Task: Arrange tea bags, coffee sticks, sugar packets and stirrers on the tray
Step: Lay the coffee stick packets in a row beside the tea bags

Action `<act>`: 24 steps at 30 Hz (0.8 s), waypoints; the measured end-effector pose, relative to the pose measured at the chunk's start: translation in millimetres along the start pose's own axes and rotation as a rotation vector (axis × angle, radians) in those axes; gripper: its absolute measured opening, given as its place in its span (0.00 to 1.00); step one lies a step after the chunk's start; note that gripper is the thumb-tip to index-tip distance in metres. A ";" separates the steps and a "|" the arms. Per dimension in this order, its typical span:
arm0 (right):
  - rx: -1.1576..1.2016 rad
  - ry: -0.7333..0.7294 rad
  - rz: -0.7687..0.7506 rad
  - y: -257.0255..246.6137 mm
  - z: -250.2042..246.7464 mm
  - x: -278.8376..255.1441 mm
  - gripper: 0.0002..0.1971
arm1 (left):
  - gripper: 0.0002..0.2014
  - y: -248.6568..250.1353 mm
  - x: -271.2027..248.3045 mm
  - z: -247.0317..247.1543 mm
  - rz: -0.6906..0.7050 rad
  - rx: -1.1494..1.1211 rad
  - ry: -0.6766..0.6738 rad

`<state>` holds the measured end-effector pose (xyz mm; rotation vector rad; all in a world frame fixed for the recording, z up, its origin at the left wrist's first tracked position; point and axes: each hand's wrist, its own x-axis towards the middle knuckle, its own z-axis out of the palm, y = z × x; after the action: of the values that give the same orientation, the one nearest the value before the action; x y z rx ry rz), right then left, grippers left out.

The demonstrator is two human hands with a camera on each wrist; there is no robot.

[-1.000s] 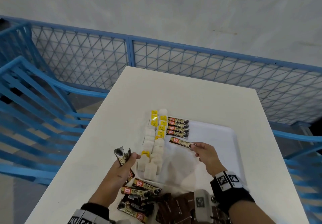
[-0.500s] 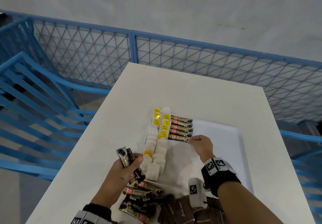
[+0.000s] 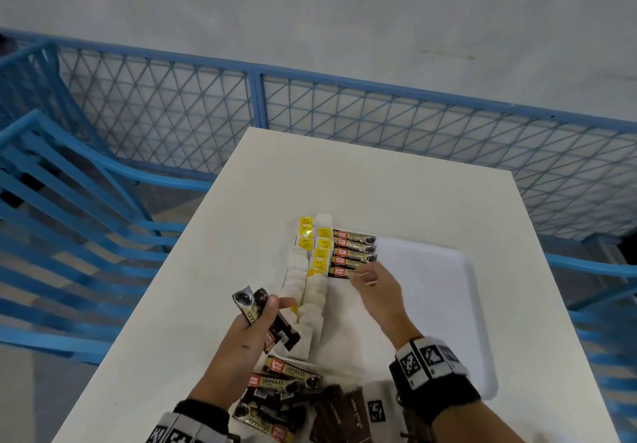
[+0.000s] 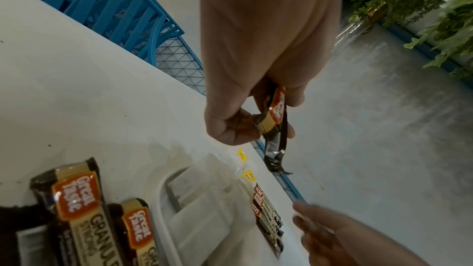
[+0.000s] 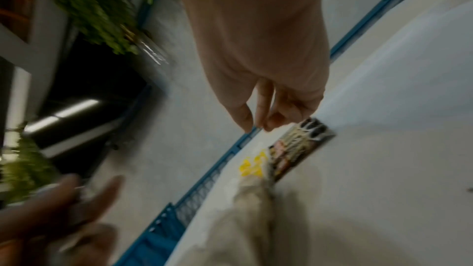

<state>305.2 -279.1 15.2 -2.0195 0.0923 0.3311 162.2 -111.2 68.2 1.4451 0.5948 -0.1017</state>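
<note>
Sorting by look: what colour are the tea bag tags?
Yellow tags on white tea bags; clearest in the head view.

Coffee sticks (image 3: 353, 253) are black and cream with orange-red labels; tea bags (image 3: 312, 291) white, tags yellow. At twelve o'clock, the blue fence (image 3: 344, 115) carries diamond mesh.

right hand (image 3: 377, 289) released coffee stick (image 3: 341, 272), fifth in row
</note>
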 end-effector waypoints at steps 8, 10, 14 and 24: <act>0.155 -0.726 0.078 -39.2 14.5 -78.2 0.17 | 0.28 -0.4 -4.0 -2.8 0.047 -0.062 -0.136; 0.276 -0.796 0.193 -43.3 13.1 -86.5 0.20 | 0.27 0.8 -6.5 -0.6 0.071 -0.059 -0.158; 0.375 -0.764 0.218 -43.1 7.0 -88.5 0.17 | 0.25 -0.9 -8.8 3.9 0.112 -0.076 -0.168; 0.430 -0.470 0.059 -29.7 -13.0 -92.1 0.06 | 0.12 -3.4 -14.8 14.2 0.098 -0.151 -0.069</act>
<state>225.5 -284.3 71.5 -1.4759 -0.0678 0.7478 152.7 -129.3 71.8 1.3162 0.4646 -0.0283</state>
